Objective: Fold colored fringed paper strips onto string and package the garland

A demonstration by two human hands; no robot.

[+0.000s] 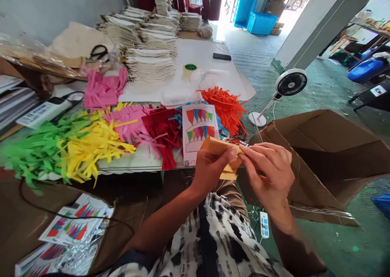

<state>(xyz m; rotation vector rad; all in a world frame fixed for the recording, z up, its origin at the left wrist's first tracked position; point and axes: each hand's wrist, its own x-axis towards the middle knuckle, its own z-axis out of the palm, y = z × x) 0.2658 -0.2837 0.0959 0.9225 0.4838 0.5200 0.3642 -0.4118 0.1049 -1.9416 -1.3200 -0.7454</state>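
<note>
A folded piece of yellow-orange paper [217, 145] is held over the table's front edge. My left hand [210, 169] is closed on it, thumb on top. The fingers of my right hand [268, 169] pinch together at the paper's right corner, touching my left thumb's side. Just behind my hands lies a printed card [199, 124] with pictures of colourful bunting. Orange-red fringed paper [225, 106] is behind it. To the card's left lie dark red fringe [163, 130], pink fringe [128, 122], yellow fringe [94, 147] and green fringe [36, 147].
White stacks [150, 63], a tape roll [189, 70], a clear plastic tray [179, 97] and a phone [222, 56] are farther back. A white fan [291, 83] and an open cardboard box [329, 147] stand right. More printed cards [73, 224] lie lower left.
</note>
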